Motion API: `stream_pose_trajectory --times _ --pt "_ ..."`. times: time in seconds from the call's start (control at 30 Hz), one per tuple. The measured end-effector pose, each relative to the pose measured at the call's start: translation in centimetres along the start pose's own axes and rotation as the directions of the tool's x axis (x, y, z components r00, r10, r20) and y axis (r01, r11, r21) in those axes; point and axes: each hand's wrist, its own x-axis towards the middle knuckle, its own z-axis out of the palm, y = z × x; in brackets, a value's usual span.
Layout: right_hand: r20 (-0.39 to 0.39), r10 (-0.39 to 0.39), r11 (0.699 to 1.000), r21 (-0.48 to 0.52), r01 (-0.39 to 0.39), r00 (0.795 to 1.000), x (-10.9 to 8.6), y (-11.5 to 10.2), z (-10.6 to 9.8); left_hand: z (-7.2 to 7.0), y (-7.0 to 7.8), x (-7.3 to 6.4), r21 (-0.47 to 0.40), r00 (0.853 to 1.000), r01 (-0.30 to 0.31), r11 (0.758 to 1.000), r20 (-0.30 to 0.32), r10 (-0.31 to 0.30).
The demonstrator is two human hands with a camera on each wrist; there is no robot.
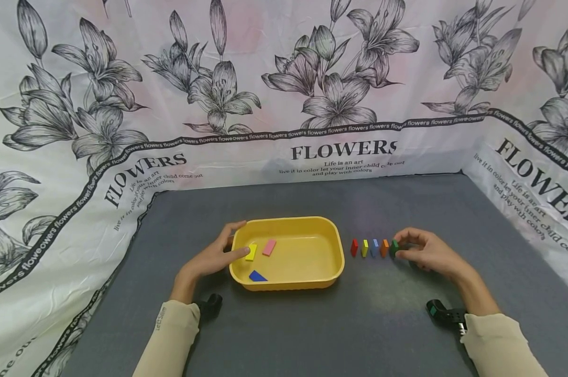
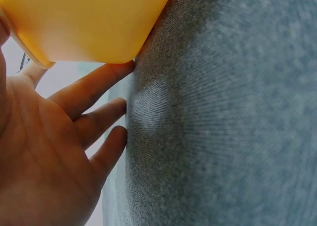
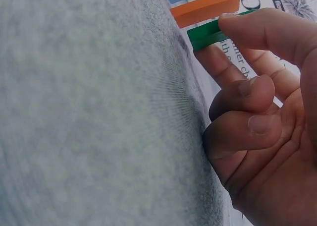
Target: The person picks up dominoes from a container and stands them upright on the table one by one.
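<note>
On the left end of the yellow plastic basin (image 1: 288, 286) my left hand (image 1: 213, 255) grips the wall, thumb over the rim and fingers outside. The left wrist view shows the fingers (image 2: 94, 89) spread below the basin's side, tips close to the tabletop. Inside the basin lie a yellow block (image 1: 251, 252), a pink block (image 1: 269, 247) and a blue block (image 1: 258, 276). My right hand (image 1: 427, 251) pinches a green block (image 3: 204, 34) between thumb and fingers, its other fingers curled. This block stands upright at the right end of a row, beside an orange block (image 1: 384, 248).
Left of the orange block stand a blue block (image 1: 374, 248), a yellow block (image 1: 365, 248) and a red block (image 1: 354, 247), spaced apart. The dark grey tabletop (image 1: 312, 335) meets a flower-printed cloth (image 1: 246, 162) at the back and sides.
</note>
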Motion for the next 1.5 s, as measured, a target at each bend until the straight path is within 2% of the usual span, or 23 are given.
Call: stream_pose_trajectory --times 0.4,1.1,1.5 --pt "-0.003 0.009 1.000 -0.015 -0.009 1.000 -0.12 0.17 0.04 -0.01 -0.38 0.18 -0.014 1.000 -0.009 1.000 0.009 0.009" --pt "0.008 0.042 0.999 0.010 -0.042 0.999 -0.08 0.26 -0.13 -0.16 -0.09 0.19 -0.020 0.999 -0.029 0.999 0.016 0.029" --pt "0.011 0.044 0.999 -0.001 -0.044 0.999 -0.03 0.33 -0.06 -0.12 0.14 0.14 -0.024 1.000 -0.017 1.000 0.015 0.018"
